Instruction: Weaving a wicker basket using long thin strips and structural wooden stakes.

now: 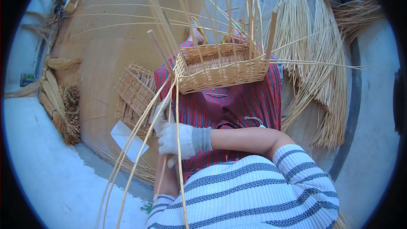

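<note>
A half-woven wicker basket [224,76] rests tilted across my lap, its loose upright canes fanning away from me. From its near left corner, several long cane strands [129,142] run down toward me. Both my hands wear whitish gloves. My right hand [180,139], its arm crossing my body, is closed around one strand that comes out below the glove. Just beyond it, my left hand [160,115] is closed against the strands near that corner, its fingertips partly hidden by the canes. A thick stick [271,34] stands at the basket's right end, another [160,51] at its left.
Large bundles of pale cane [296,29] lie on the floor at right. A woven wicker piece [135,91] and a white sheet [127,138] lie left of my lap. Farther left is a tied fibre bundle [55,101]. Long canes stick out on both sides of the basket.
</note>
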